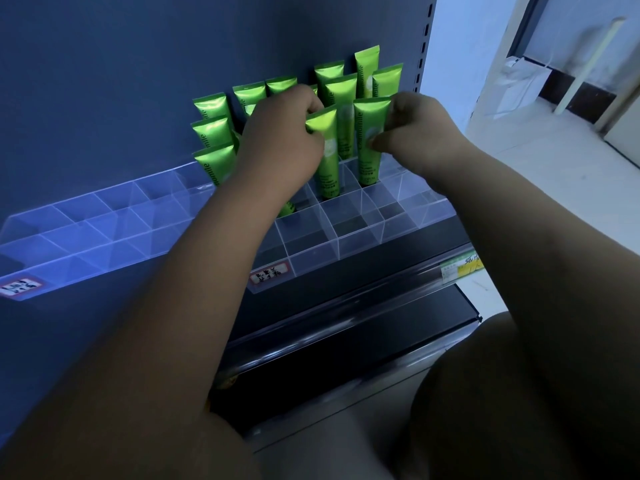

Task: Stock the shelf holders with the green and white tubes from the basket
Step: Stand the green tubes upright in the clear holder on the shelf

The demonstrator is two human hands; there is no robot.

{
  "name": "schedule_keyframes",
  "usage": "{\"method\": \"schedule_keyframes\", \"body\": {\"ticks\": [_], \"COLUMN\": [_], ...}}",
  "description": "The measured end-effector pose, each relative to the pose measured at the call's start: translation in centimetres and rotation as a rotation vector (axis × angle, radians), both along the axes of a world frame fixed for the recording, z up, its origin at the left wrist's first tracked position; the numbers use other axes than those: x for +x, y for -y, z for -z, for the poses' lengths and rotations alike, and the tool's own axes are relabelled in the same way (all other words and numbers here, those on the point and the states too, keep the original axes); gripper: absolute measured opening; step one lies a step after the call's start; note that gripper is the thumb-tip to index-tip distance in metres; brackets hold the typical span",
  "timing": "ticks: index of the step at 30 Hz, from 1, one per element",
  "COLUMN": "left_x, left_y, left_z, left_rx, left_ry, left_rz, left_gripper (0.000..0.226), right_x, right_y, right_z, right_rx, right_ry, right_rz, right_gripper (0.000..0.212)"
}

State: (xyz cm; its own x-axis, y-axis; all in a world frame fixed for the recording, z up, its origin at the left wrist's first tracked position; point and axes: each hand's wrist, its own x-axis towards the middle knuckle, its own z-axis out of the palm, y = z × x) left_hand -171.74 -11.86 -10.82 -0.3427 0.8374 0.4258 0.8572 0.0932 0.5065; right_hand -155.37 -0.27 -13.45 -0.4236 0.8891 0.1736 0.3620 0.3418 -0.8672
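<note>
Two green tubes stand in neighbouring cells of the clear holder (360, 233) on the shelf: the left hand (284, 133) grips the crimped top of one tube (327, 154), and the right hand (412, 128) pinches the other tube (369, 140). More green tubes (211, 133) stand upright in the cells behind and to the left, against the dark back panel (121, 81).

"Camomile" is printed lengthwise on the green tubes (212, 136), only partly readable on most; it is clearest on the tube (370, 133) pinched by the right hand (415, 133). Small dark print lower on the tubes is not legible. Red-bordered labels (270, 273) on the clear holder (346, 237) fronts carry handwritten characters, unreadable. A yellow-green price tag (462, 266) on the shelf rail (346, 299) is blurred.
</note>
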Motion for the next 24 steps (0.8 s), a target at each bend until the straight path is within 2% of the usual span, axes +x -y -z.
{"method": "schedule_keyframes", "body": {"ticks": [4,7,15,18,20,24], "left_x": [-0.1,-0.2,-0.1,-0.2,-0.8,-2.8], "left_y": [0.0,-0.1,0.3,1.3,2.1,3.9], "left_z": [0.2,0.2,-1.0,-2.7,-3.5,-4.3], "left_rx": [0.014,0.015,0.096,0.173,0.209,0.227], "left_ry": [0.006,0.019,0.07,0.086,0.05,0.012], "left_rz": [0.009,0.015,0.067,0.105,0.11,0.056], "left_gripper": [0.027,0.027,0.033,0.026,0.02,0.016], "right_x": [0.1,0.2,1.8,3.0,3.2,1.2], "right_y": [0.1,0.6,2.7,4.2,5.4,8.6], "right_z": [-0.3,-1.0,-2.8,-3.6,-4.3,-4.8], "right_rx": [-0.022,-0.006,0.151,0.352,0.452,0.539], "right_ry": [-0.014,0.015,-0.004,0.02,-0.04,-0.126], "right_rz": [0.016,0.047,0.117,0.211,0.258,0.186], "right_gripper": [0.027,0.035,0.053,0.048,0.041,0.022]}}
